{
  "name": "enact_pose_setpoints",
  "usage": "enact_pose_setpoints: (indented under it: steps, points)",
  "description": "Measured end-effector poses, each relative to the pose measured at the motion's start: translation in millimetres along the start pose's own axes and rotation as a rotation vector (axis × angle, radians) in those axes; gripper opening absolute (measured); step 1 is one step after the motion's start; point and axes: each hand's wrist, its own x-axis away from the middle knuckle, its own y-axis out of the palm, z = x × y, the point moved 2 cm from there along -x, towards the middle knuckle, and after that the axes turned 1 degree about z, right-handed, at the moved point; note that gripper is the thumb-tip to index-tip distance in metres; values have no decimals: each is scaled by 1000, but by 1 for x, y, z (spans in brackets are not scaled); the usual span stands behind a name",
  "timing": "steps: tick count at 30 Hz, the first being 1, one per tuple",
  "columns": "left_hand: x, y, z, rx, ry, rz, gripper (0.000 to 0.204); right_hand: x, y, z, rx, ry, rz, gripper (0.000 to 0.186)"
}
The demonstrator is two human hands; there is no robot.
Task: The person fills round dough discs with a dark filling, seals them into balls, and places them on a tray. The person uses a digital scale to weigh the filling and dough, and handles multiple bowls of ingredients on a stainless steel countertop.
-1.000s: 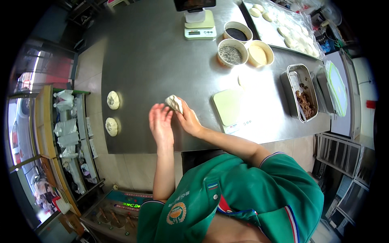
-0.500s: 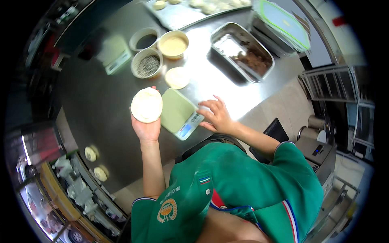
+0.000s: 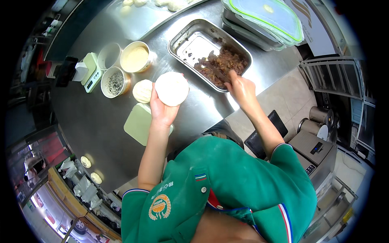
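Note:
A flat round of pale dough rests on the open palm and fingers of my left hand, above the table. Part of a pale green kitchen scale shows beneath that wrist. Another dough round lies beside my left fingers. My right hand is closed round the end of a flat spatula at the near right corner of a steel pan. The spatula's blade lies in brown, crumbly filling, which is heaped at the pan's right end.
Left of the pan stand tubs: one with cream-coloured contents, one with dark and white bits, and another tub. A second scale sits farther left. Lidded boxes stand far right. A dough tray lies at the back.
My right hand has moved from beside the scale to the pan and taken hold of the spatula. My left hand, still carrying the dough round, has shifted right. The view has turned.

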Motion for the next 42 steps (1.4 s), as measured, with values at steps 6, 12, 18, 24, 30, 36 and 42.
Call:
enact_pose_setpoints:
  steps: [6, 12, 18, 24, 30, 36, 42]
  points:
    - [-29, 0, -23, -3, 62, 126, 60, -55, 11, 11, 40, -277, 117, 7]
    - [-33, -1, -34, -37, 42, 197, 59, -81, -1, 18, 131, -318, -32, 15]
    - [-38, -4, -43, -66, 19, 225, 59, -98, -10, 20, 233, -512, -78, 12]
    - [-36, -4, -42, -55, -7, 227, 60, -97, -46, 24, 279, -396, -5, 7]
    - [-45, -13, -52, -10, -39, 231, 60, -83, -18, 36, 262, -329, -87, 10]
    - [-41, -8, -52, -34, -78, 226, 62, -85, -26, 30, 185, -392, -138, 10]
    - [-43, -7, -56, -53, -34, 219, 61, -84, 4, 35, 15, -283, -281, 21]
